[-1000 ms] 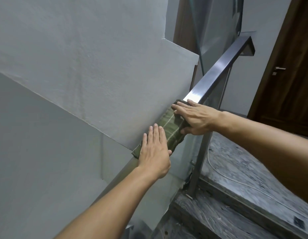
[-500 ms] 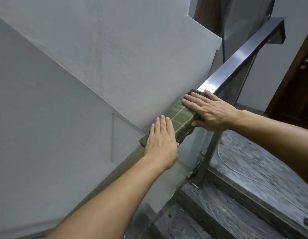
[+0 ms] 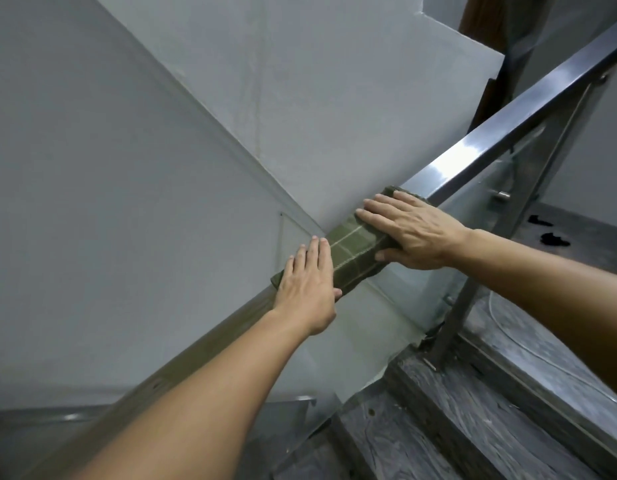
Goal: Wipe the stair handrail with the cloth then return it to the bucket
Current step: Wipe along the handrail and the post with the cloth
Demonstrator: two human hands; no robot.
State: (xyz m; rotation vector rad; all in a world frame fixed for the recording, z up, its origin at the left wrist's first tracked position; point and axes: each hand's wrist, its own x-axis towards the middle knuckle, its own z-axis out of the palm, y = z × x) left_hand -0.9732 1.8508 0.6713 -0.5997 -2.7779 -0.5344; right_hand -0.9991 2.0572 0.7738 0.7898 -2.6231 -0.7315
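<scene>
The green checked cloth (image 3: 357, 256) lies draped over the top of the slanting metal handrail (image 3: 501, 133), and both hands press it flat: the left hand (image 3: 309, 289) has its fingers laid straight and close together on the cloth's lower end, while the right hand (image 3: 412, 233) is spread over the upper end with its thumb hooked under the rail's near edge. Pinning the cloth at both ends likely keeps it wrapped tight to the rail so a push wipes top and side together. The bucket is out of view, so the return is not yet done.
</scene>
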